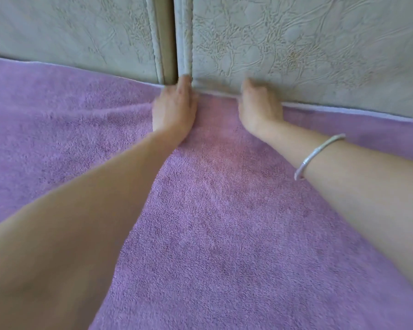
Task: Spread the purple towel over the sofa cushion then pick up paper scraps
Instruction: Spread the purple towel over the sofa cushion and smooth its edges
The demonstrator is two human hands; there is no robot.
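The purple towel (212, 210) lies spread flat over the sofa seat and fills most of the view. Its pale far hem runs along the foot of the back cushions. My left hand (174, 110) presses flat on the towel's far edge, fingertips at the gap between the two back cushions. My right hand (258, 106) rests on edge a little to the right, its fingers pushed in where the towel meets the right back cushion (308, 44). The fingertips are hidden or blurred. No paper scraps are in view.
Two grey-green, wrinkled leather back cushions stand upright behind the towel, the left one (69, 32) parted from the right by a narrow vertical gap (173, 44). A silver bangle (317, 156) sits on my right wrist.
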